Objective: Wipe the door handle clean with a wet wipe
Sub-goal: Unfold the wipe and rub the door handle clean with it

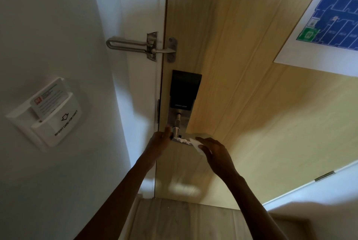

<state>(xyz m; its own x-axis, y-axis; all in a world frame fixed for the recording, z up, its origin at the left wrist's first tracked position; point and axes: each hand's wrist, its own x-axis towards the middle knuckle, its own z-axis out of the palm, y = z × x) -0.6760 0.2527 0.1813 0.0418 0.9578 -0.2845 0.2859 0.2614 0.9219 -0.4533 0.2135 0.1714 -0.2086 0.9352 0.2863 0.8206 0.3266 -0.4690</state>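
A silver lever door handle [181,140] juts out below a black smart lock [184,89] on a light wooden door [242,84]. My left hand [159,143] grips the handle's left end near its round stem. My right hand [213,151] holds a white wet wipe [197,145] against the handle's right end. The wipe is partly hidden under my fingers.
A metal swing-bar door guard [143,46] bridges the white door frame and the door above the lock. A white key-card power holder [46,115] with a card in it hangs on the left wall. A blue floor-plan sign [329,19] is on the door at the upper right.
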